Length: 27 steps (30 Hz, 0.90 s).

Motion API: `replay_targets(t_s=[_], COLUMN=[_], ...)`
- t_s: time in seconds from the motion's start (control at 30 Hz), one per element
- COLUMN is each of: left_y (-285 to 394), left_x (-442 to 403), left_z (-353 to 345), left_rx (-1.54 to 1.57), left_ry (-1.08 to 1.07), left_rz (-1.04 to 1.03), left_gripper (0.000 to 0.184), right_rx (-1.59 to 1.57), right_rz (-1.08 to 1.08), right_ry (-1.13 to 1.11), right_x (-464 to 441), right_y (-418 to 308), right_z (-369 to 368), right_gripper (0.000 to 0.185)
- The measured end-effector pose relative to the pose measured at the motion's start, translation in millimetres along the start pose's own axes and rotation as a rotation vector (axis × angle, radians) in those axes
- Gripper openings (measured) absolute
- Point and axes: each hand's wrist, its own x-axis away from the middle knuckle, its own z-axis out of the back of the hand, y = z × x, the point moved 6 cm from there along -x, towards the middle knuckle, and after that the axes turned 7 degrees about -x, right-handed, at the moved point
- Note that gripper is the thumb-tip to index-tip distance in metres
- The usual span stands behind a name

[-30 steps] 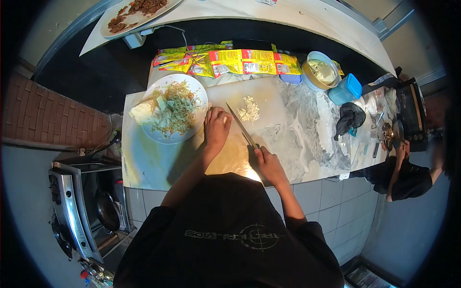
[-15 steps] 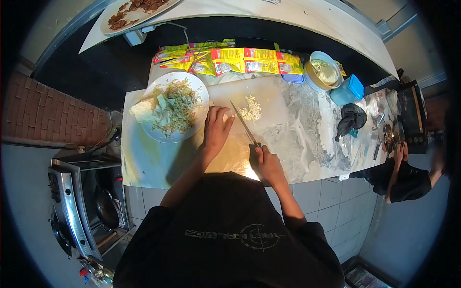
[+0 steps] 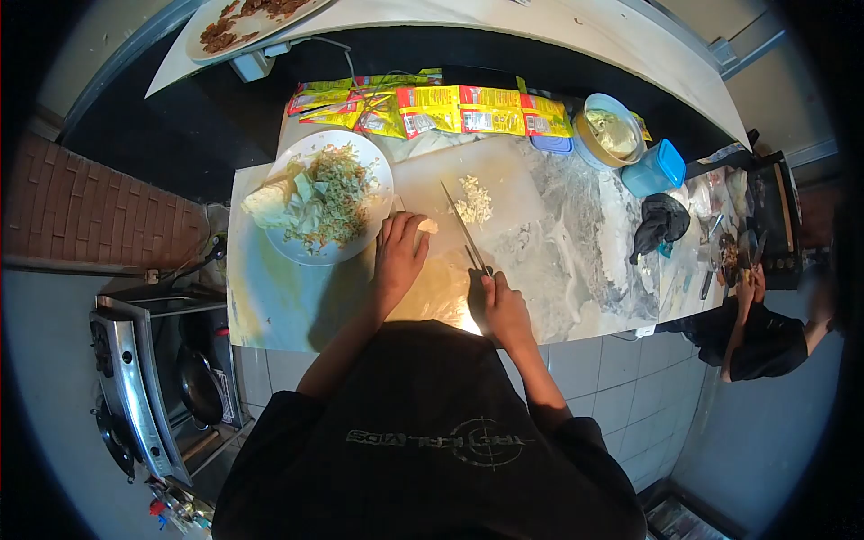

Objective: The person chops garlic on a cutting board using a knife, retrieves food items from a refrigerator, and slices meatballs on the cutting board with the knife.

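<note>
My right hand [image 3: 507,313] is wrapped round the handle of a kitchen knife [image 3: 461,220], whose blade points away from me, just left of a pile of finely chopped pale pieces [image 3: 473,200]. Under both lies a whitish cutting board [image 3: 515,184]. My left hand [image 3: 399,261] has its fingers curled together at the board's near left part. At its fingertips is a small pale piece [image 3: 428,226], too small to name. To the left of that hand, a white plate [image 3: 310,258] bears shredded vegetables [image 3: 337,198] and a chunk of cabbage [image 3: 268,205].
Yellow-red sachets [image 3: 486,110] line the counter's back. At the right are a bowl [image 3: 605,135], a blue-lidded container [image 3: 654,168] and a black cloth [image 3: 660,225]. Another person [image 3: 765,337] works farther right. A stove [image 3: 135,387] stands low on the left.
My left hand has drawn slightly back and left, its fingers more curled. The knife has barely shifted, its tip a little to the right.
</note>
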Motion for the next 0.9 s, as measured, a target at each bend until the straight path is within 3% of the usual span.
replay_targets(t_s=[0.47,0.9], left_y=[-2.0,-3.1], left_x=[0.6,2.5], left_z=[-10.3,-10.2], left_rx=[-0.001,-0.009], left_ry=[0.016,0.062], left_rz=[0.063,0.027], left_gripper=[0.023,0.021], right_rx=[-0.11,0.099], right_rz=[0.058,0.072], right_ry=[-0.096,-0.031], right_x=[8.3,-8.4], right_y=[-5.5,-14.6], right_z=[-5.7,-9.1], right_gripper=[0.041,0.042])
